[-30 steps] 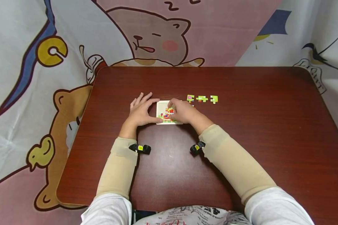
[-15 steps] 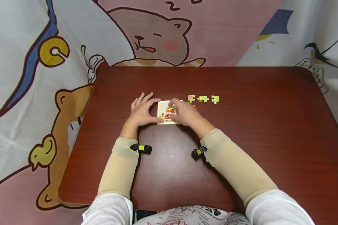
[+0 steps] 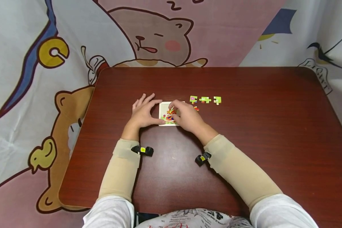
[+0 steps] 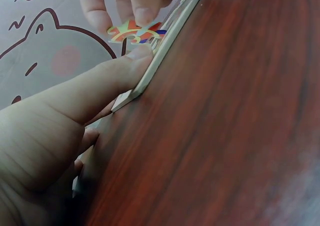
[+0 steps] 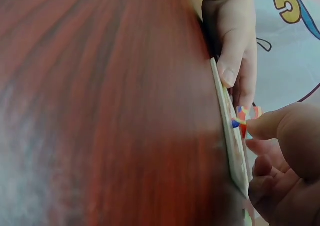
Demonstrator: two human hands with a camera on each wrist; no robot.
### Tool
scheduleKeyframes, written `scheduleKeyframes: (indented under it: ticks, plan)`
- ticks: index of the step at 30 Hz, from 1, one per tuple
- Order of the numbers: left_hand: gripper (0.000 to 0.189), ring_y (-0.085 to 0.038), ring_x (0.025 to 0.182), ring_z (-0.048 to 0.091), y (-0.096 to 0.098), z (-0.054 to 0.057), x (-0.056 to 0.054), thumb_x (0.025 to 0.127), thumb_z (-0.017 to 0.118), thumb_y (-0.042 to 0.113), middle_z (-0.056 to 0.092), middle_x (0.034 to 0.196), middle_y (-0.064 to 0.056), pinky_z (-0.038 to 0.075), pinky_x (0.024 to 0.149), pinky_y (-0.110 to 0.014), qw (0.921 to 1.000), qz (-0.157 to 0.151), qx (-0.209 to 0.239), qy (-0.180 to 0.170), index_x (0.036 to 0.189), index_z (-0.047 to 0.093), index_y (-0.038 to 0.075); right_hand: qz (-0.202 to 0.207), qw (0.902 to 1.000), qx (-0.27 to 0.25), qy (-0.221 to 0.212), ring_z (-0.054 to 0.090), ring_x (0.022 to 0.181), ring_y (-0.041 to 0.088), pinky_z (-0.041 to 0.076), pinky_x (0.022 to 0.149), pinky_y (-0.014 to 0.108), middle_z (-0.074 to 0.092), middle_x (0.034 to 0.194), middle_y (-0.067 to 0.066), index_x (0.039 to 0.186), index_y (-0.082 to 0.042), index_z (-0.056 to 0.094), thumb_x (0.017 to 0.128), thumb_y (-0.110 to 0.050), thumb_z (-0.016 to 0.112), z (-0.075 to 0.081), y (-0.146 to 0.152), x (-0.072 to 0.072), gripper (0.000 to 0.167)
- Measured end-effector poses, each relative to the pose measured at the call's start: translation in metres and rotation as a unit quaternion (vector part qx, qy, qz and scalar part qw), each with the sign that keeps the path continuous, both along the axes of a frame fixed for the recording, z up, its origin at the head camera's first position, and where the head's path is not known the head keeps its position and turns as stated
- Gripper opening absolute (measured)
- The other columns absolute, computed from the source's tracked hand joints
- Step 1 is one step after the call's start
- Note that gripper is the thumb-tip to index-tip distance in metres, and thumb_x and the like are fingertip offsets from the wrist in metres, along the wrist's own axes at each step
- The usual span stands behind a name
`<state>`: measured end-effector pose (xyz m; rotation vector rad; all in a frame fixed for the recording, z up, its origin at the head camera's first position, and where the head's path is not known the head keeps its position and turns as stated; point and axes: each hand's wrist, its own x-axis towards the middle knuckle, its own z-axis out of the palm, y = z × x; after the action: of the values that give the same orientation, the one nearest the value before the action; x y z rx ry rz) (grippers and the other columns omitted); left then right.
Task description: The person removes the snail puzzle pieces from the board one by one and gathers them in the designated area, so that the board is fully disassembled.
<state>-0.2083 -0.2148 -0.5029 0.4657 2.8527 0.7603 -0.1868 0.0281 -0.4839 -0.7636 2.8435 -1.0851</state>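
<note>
A small square puzzle board with a pale rim lies on the table. Its lower part shows a colourful picture; pale bare base shows at the upper left. Along the left side, my left hand has its thumb on the near corner and its straight index finger at the far one, other fingers spread. Between thumb and fingertips, my right hand pinches a red, yellow and blue puzzle piece. In the left wrist view this piece is tilted above the board. The right hand covers the board's right part in the head view.
Beyond the board to the right lie three green puzzle pieces in a row: one with a pink flower, a middle one and a right one. A red piece peeks out beside my right hand. The brown table extends widely rightward.
My right hand has turned slightly, its wrist shifting right and nearer, and the pinched piece has turned with it. More of the red piece beside that hand shows. My left hand stays in place.
</note>
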Motion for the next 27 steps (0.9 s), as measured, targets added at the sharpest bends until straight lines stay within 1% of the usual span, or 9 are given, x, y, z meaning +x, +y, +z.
scheduleKeyframes:
  ticks: [2,5,8,12,15,21,24,26,27]
  plan:
    - [0.102,-0.032,0.164,0.004,0.0,0.0,0.0,0.07,0.094,0.064,0.023,0.177,0.0,0.005,0.125,-0.061,1.0,0.0,-0.002,-0.001,0.158,0.054,0.031,0.002,0.9999,-0.009,-0.008,0.067,0.083,0.023,0.054,0.079,0.042,0.072,0.093,0.006,0.122,-0.013,0.066,0.096,-0.005,0.075,-0.003,0.001,-0.001,0.028]
    - [0.101,-0.033,0.164,0.005,0.0,-0.001,0.0,0.071,0.093,0.064,0.023,0.177,0.0,0.005,0.125,-0.061,1.0,0.0,-0.003,0.0,0.158,0.054,0.031,0.003,0.9994,-0.024,-0.024,0.068,0.079,0.02,0.054,0.076,0.04,0.074,0.094,0.006,0.126,-0.013,0.066,0.098,-0.004,0.074,-0.009,0.003,-0.004,0.03]
    - [0.101,-0.032,0.164,0.004,0.0,0.0,0.0,0.071,0.094,0.063,0.023,0.177,0.0,0.005,0.125,-0.061,1.0,0.0,-0.001,-0.001,0.158,0.054,0.03,-0.006,0.9967,-0.061,-0.053,0.066,0.077,0.02,0.052,0.072,0.038,0.076,0.098,0.006,0.127,-0.013,0.068,0.098,-0.005,0.075,-0.012,0.007,-0.006,0.031]
    - [0.101,-0.032,0.164,0.003,0.0,0.001,0.0,0.071,0.094,0.063,0.022,0.177,0.0,0.005,0.125,-0.061,1.0,0.002,-0.002,-0.006,0.158,0.054,0.03,-0.031,0.9881,-0.122,-0.089,0.061,0.075,0.02,0.047,0.069,0.035,0.076,0.098,0.004,0.127,-0.013,0.073,0.097,-0.008,0.077,-0.012,0.014,-0.009,0.031]
    - [0.101,-0.032,0.164,0.004,0.001,0.001,0.0,0.071,0.094,0.063,0.023,0.177,0.0,0.005,0.125,-0.061,1.0,0.002,-0.002,-0.005,0.158,0.054,0.031,-0.041,0.984,-0.149,-0.089,0.058,0.074,0.021,0.045,0.066,0.033,0.076,0.097,0.005,0.126,-0.011,0.075,0.096,-0.007,0.078,-0.009,0.024,-0.009,0.031]
    - [0.102,-0.032,0.164,0.003,0.0,0.001,0.0,0.071,0.094,0.061,0.022,0.177,0.0,0.004,0.125,-0.06,1.0,0.002,-0.001,-0.007,0.158,0.053,0.03,-0.065,0.9812,-0.169,-0.065,0.058,0.074,0.02,0.043,0.065,0.027,0.076,0.096,0.008,0.124,-0.008,0.078,0.095,-0.004,0.078,-0.012,0.051,-0.01,0.029]
    - [0.102,-0.032,0.164,0.003,-0.001,0.0,0.001,0.07,0.094,0.062,0.022,0.177,0.0,0.004,0.125,-0.06,1.0,0.001,-0.002,-0.006,0.158,0.053,0.03,-0.081,0.973,-0.203,-0.073,0.058,0.075,0.018,0.043,0.066,0.024,0.076,0.096,0.013,0.124,-0.005,0.078,0.094,0.001,0.077,-0.014,0.067,-0.011,0.03]
    - [0.102,-0.033,0.164,0.004,-0.001,0.0,0.001,0.07,0.094,0.062,0.023,0.177,0.0,0.005,0.125,-0.061,1.0,0.0,0.0,-0.004,0.158,0.053,0.03,-0.098,0.9682,-0.217,-0.077,0.057,0.074,0.017,0.043,0.064,0.023,0.074,0.095,0.015,0.123,-0.004,0.079,0.094,0.002,0.076,-0.015,0.078,-0.01,0.03]
    - [0.102,-0.033,0.164,0.004,-0.001,0.0,0.001,0.07,0.094,0.062,0.023,0.177,0.0,0.005,0.125,-0.061,1.0,0.001,0.002,-0.003,0.158,0.053,0.03,-0.106,0.9676,-0.216,-0.075,0.056,0.073,0.016,0.043,0.064,0.023,0.074,0.095,0.015,0.123,-0.004,0.079,0.094,0.003,0.076,-0.015,0.084,-0.01,0.03]
